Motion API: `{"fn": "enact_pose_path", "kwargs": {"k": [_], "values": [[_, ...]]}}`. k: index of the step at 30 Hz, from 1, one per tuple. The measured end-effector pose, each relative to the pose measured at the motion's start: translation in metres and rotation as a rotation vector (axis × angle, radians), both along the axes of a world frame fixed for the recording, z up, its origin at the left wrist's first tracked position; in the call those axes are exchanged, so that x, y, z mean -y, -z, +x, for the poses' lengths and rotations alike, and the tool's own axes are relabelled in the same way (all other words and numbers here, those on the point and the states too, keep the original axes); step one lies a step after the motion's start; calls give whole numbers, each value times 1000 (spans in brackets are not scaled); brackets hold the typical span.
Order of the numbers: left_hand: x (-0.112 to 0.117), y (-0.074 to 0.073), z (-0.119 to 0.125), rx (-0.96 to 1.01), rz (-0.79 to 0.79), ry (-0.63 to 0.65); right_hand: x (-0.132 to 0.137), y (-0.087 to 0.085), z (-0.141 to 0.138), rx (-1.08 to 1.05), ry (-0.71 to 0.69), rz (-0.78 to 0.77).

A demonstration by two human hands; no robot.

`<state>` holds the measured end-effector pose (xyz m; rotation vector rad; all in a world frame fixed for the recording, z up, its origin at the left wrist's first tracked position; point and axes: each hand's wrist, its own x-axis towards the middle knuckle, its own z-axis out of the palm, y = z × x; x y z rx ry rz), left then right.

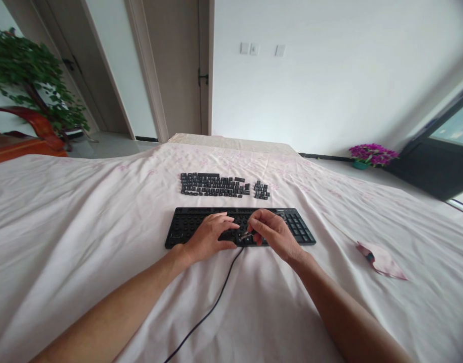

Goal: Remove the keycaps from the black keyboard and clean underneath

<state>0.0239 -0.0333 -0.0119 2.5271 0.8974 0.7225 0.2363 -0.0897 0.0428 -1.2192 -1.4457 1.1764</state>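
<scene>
A black keyboard (299, 229) lies on the pale pink sheet (83, 227), most of its keycaps off. Several removed black keycaps (216, 185) sit in rows just beyond it. My left hand (208, 234) rests flat on the keyboard's middle, fingers stretched forward. My right hand (271, 232) is beside it, fingers pinched round a small metal tool (246, 235) that touches the keyboard's near edge. The keyboard's black cable (212, 307) runs toward me between my forearms.
A folded pink cloth (382, 259) lies on the sheet to the right. A green potted plant (30, 70) stands far left, purple flowers (372, 154) far right by a dark window frame. Doors and a white wall are behind the bed.
</scene>
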Motion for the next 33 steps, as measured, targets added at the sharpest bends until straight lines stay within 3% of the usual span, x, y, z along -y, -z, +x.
{"fn": "enact_pose_path", "kwargs": {"k": [9,15,22,28,33], "values": [[4,0,1,-10,49,16,-1,0,-8,236,-33,49],[10,-7,10,-9,70,8,-6,-5,-23,541,-77,263],[21,-4,27,-6,85,-204,-17,12,-31,741,-141,438],[24,1,31,38,76,-205,-22,37,-23,643,-18,523],[25,1,31,48,54,-170,-18,46,-23,417,107,419]]}}
